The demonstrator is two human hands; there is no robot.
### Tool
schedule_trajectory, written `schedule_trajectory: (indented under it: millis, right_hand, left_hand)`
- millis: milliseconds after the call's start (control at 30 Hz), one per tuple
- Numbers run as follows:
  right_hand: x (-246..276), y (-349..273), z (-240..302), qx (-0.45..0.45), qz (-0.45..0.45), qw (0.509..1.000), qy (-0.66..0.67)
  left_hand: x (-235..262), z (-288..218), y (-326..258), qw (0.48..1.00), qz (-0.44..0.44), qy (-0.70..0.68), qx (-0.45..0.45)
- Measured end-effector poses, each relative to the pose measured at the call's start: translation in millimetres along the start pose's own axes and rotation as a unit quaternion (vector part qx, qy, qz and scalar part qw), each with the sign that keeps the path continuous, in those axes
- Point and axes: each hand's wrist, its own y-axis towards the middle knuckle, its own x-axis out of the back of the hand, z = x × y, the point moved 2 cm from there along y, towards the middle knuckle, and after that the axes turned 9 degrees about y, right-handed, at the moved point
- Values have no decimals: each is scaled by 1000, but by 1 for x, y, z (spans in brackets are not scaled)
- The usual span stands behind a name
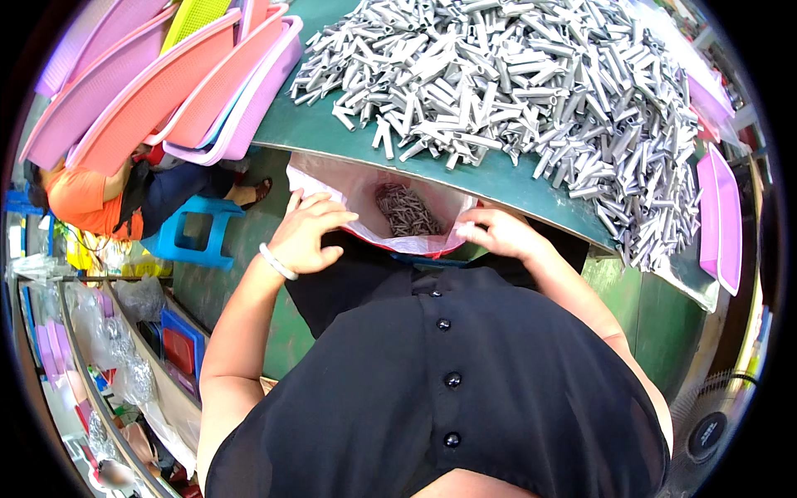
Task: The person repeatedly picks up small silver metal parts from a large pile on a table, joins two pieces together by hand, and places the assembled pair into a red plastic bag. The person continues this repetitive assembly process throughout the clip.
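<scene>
Plastic bag | between both hands | left hand, right hand gripping rim

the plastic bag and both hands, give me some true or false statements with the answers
1. Both hands hold the rim of the plastic bag. True: the left hand grips its left edge and the right hand its right edge.
2. The bag is empty. False: some small metal tubes lie inside it.
3. A large heap of grey metal tubes lies on the green table. True.
4. The left wrist is bare. False: it wears a white bracelet.
5. The stacked trays at upper left are black. False: they are pink, purple and yellow-green.
</scene>
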Motion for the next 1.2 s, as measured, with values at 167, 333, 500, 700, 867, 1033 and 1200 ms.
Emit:
schedule_trajectory:
  millis: [167, 333, 500, 700, 867, 1033, 1200]
  right_hand:
    - [5, -8, 26, 152, 20, 965, -212]
    - [2, -7, 32, 102, 83, 930, -342]
    - [-27, -23, 53, 264, 53, 908, -322]
    - [-30, -30, 56, 248, 85, 916, -302]
    - [-16, -26, 64, 206, 105, 940, -253]
    - [25, -13, 101, 235, -153, 928, -244]
    - [50, 7, 106, 220, -371, 856, -286]
  left_hand:
    - [-14, -51, 27, 992, 86, 72, -51]
    - [-49, -48, 30, 993, 52, 26, -99]
    - [-41, -45, 1, 990, 108, 11, -95]
    - [-47, -57, -19, 987, 51, -2, -150]
    - [-39, -55, 2, 981, 167, -22, -101]
    - [8, -61, 51, 984, 116, -130, -36]
    - [6, -83, 90, 847, -13, -516, 128]
